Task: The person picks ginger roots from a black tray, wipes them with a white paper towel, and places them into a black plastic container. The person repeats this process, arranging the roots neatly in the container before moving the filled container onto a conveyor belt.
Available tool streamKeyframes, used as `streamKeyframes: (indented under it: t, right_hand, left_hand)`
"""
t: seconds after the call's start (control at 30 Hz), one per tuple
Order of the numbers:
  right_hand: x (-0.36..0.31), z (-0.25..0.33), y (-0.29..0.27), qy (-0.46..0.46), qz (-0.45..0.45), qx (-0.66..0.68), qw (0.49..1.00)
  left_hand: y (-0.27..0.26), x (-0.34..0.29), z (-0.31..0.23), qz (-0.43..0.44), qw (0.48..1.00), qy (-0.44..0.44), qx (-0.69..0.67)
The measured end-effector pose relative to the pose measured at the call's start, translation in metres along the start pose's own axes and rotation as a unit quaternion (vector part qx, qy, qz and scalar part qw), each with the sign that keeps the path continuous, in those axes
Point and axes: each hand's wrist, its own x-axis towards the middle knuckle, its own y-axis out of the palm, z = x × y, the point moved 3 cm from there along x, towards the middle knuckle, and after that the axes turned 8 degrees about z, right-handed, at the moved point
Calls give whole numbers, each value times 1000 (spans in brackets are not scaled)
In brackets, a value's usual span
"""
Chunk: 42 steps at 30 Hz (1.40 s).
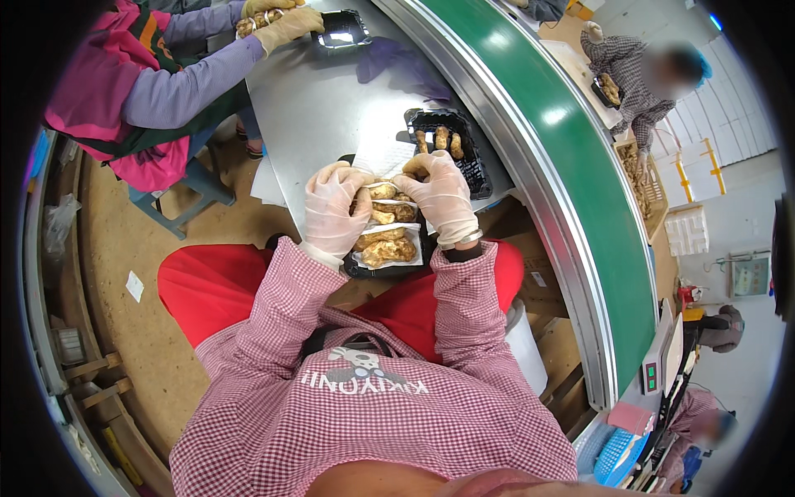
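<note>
Above my lap sits a black plastic tray point(361, 270) packed with brown and cream mushrooms point(387, 252) in rows, with white paper strips point(403, 227) between the rows. My left hand point(335, 207), in a thin translucent glove, reaches over the tray's left side, its fingers bent and pinched on the white paper at the far row. From the right side, my gloved right hand point(444, 200) curls over the same row, thumb and fingers closed on the other end of that paper. My fingers partly cover the far row and the tray's far edge.
A second black tray point(474, 174) with a few mushrooms point(442, 137) stands beyond my right hand on the metal table point(306, 108). A green conveyor belt point(571, 141) curves along the right. At far left, a co-worker's gloved hand point(288, 31) is near another black tray point(341, 30).
</note>
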Motion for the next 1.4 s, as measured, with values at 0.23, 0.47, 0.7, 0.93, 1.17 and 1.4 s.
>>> streamKeyframes:
  t: [0.23,0.47,0.7,0.93,1.17,1.4]
  right_hand:
    - [32,-30,-7,90,-66,32,993]
    - [59,-48,4,166,7,-166,972]
    - [45,-35,-17,97,-92,57,989]
    - [25,19,17,-100,153,139,973]
    - [31,12,11,-83,-16,31,996]
    - [36,11,21,-23,80,267,960]
  left_hand:
    - [2,-10,7,-5,997,-14,-72]
    - [-4,-23,8,10,994,-28,-107]
    - [-1,-30,9,-31,984,-33,-170]
    - [-4,-22,14,-67,980,-99,-161]
    - [5,0,29,13,973,-173,-155]
    - [8,2,36,61,939,-185,-285]
